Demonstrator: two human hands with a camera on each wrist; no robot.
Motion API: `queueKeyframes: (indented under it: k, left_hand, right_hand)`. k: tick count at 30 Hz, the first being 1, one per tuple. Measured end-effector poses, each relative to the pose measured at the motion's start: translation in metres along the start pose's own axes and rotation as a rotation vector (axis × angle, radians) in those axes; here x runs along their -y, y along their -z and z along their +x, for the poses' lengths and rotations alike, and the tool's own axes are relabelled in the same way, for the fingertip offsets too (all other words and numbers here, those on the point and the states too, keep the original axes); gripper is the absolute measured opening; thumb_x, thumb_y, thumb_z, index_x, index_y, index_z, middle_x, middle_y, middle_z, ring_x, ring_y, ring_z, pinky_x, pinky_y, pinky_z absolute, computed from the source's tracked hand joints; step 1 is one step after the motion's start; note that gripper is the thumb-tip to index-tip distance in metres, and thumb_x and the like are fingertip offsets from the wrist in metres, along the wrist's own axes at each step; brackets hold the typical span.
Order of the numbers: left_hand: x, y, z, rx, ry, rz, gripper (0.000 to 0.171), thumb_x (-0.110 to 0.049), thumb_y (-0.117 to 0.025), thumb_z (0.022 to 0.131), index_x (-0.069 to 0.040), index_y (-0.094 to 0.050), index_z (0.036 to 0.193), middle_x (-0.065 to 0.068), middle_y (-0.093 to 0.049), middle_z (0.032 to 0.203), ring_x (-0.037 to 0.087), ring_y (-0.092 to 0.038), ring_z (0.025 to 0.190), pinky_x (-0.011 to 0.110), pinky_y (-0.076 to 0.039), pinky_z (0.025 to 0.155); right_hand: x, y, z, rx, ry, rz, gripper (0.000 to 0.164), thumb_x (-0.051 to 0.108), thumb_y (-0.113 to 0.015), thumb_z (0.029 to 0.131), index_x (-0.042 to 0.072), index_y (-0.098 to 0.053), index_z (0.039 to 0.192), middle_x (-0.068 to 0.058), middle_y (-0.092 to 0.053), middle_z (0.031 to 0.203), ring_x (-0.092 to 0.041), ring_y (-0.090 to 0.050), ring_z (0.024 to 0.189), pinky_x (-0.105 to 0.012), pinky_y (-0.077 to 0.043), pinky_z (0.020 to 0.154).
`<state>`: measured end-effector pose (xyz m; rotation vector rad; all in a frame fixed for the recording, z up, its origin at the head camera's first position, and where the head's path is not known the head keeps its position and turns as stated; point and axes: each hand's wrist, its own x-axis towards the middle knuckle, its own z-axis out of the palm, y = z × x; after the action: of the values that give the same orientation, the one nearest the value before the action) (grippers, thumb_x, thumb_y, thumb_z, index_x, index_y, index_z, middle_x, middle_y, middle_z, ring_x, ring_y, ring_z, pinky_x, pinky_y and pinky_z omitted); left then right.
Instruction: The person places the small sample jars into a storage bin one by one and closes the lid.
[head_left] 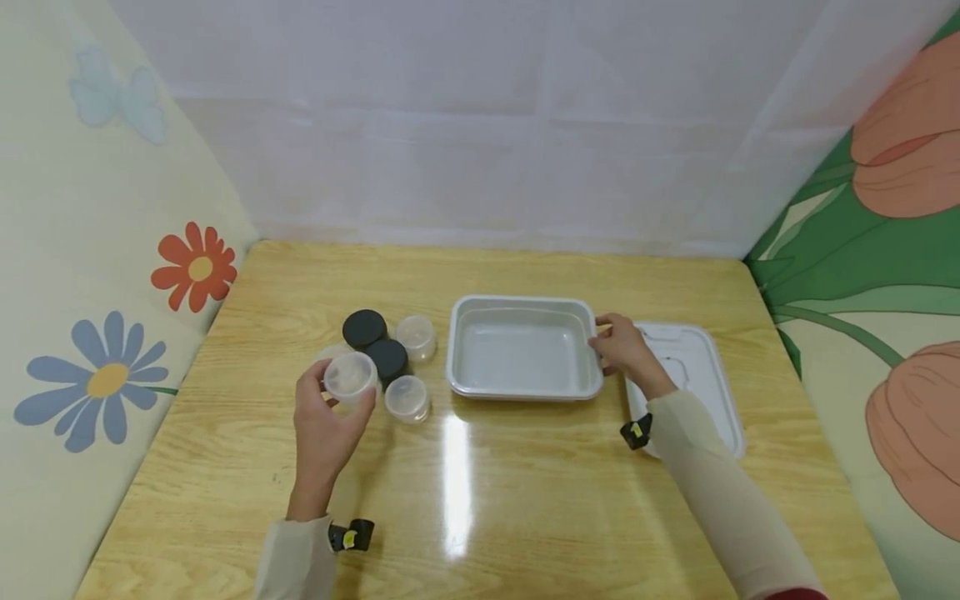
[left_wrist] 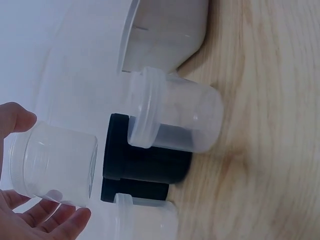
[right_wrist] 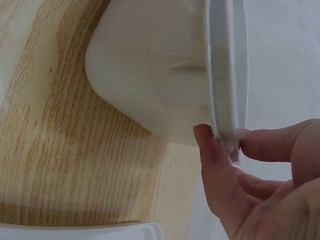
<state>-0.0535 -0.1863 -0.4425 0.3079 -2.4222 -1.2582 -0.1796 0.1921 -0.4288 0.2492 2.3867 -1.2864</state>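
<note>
My left hand [head_left: 330, 425] grips a clear plastic jar [left_wrist: 60, 165] by its sides, raised above the table, thumb on one side and fingers on the other. Just beyond it stand two black-lidded jars [head_left: 365, 328] and more clear jars [head_left: 408, 398]; another clear one is partly hidden behind the held jar. At the middle of the table sits a white rectangular container [head_left: 525, 390], open at the top. My right hand [head_left: 628, 350] pinches the right rim of this container between thumb and fingers, as the right wrist view shows up close.
A white lid [head_left: 705, 375] lies flat to the right of the container, partly under my right forearm. The wooden table [head_left: 540, 500] meets a white cloth backdrop [head_left: 480, 167] behind, with flower-printed panels [head_left: 97, 333] at both sides.
</note>
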Motion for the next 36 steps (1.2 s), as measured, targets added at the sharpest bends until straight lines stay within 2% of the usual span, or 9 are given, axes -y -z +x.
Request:
queueKeyframes:
  k: [3, 5, 12, 19, 27, 36]
  left_hand:
    - [-0.004, 0.0, 0.002, 0.006, -0.009, -0.007, 0.064, -0.008, -0.075, 0.075, 0.005, -0.043, 0.129, 0.021, -0.05, 0.119, 0.027, -0.049, 0.101, 0.035, -0.045, 0.076]
    - [-0.007, -0.002, 0.003, 0.015, -0.011, -0.023, 0.064, -0.009, -0.076, 0.075, 0.005, -0.043, 0.129, 0.021, -0.05, 0.12, 0.027, -0.049, 0.101, 0.035, -0.045, 0.076]
    - [-0.019, -0.015, 0.009, 0.068, -0.005, -0.083, 0.065, -0.01, -0.076, 0.076, 0.002, -0.043, 0.13, 0.02, -0.049, 0.122, 0.028, -0.049, 0.104, 0.049, -0.047, 0.082]
    - [-0.03, -0.034, 0.016, 0.124, -0.093, -0.116, 0.065, -0.009, -0.075, 0.075, 0.003, -0.043, 0.13, 0.02, -0.049, 0.121, 0.026, -0.052, 0.103, 0.044, -0.049, 0.079]
    - [-0.039, -0.049, 0.026, 0.169, -0.134, -0.126, 0.065, -0.01, -0.075, 0.075, 0.004, -0.043, 0.13, 0.022, -0.047, 0.121, 0.029, -0.051, 0.104, 0.045, -0.052, 0.081]
    - [-0.048, -0.075, 0.036, 0.266, -0.102, -0.127, 0.065, -0.015, -0.075, 0.076, 0.002, -0.043, 0.13, 0.018, -0.049, 0.118, 0.028, -0.049, 0.099, 0.043, -0.05, 0.081]
  right_hand:
    - [-0.001, 0.0, 0.0, 0.002, 0.0, 0.009, 0.052, 0.005, -0.051, 0.093, -0.004, -0.035, 0.141, -0.025, -0.053, 0.111, -0.022, -0.058, 0.082, -0.039, -0.058, 0.063]
    - [-0.001, 0.0, 0.0, 0.005, 0.001, 0.02, 0.052, 0.005, -0.051, 0.092, -0.005, -0.035, 0.141, -0.024, -0.053, 0.11, -0.021, -0.057, 0.08, -0.038, -0.058, 0.062]
    - [-0.002, -0.002, 0.001, 0.004, 0.006, 0.027, 0.05, 0.005, -0.052, 0.093, -0.004, -0.036, 0.14, -0.026, -0.053, 0.112, -0.02, -0.056, 0.079, -0.039, -0.058, 0.062]
    - [-0.001, -0.001, 0.001, -0.005, -0.002, 0.007, 0.051, 0.006, -0.051, 0.094, -0.003, -0.036, 0.141, -0.028, -0.052, 0.118, -0.024, -0.058, 0.085, -0.037, -0.058, 0.061]
    - [0.001, -0.002, 0.002, -0.002, 0.003, 0.003, 0.05, 0.007, -0.05, 0.095, -0.002, -0.035, 0.142, -0.029, -0.051, 0.123, -0.032, -0.059, 0.096, -0.04, -0.058, 0.066]
    - [0.001, -0.003, 0.0, -0.028, -0.001, -0.005, 0.048, 0.005, -0.051, 0.094, -0.003, -0.037, 0.139, -0.028, -0.051, 0.118, -0.029, -0.059, 0.091, -0.035, -0.058, 0.06]
